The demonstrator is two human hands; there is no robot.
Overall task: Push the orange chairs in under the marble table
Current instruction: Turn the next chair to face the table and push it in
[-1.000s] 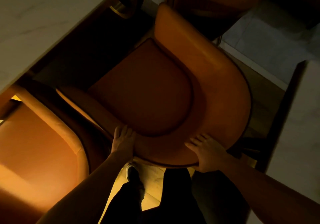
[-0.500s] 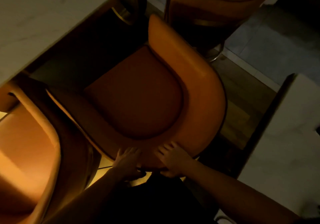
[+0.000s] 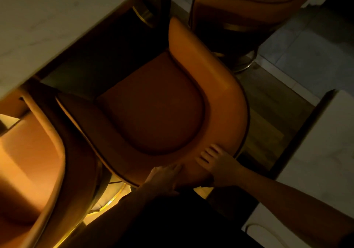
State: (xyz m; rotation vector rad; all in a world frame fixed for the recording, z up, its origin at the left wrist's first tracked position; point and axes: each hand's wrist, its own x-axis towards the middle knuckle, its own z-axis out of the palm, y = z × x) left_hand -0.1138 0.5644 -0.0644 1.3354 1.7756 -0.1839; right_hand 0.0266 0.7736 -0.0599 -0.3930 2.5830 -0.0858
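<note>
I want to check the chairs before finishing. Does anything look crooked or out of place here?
Yes. The middle chair sits at an angle to the table edge, its seat still out in the open. Both hands, left and right, rest on its curved back. No damage shows in the dim light.

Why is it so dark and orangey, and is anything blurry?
Head view: dim, warm light; deep shadow under the marble table hides the floor there; a yellow glow shows beneath the middle chair; the left hand looks smeared, the right hand a little sharper.
</note>
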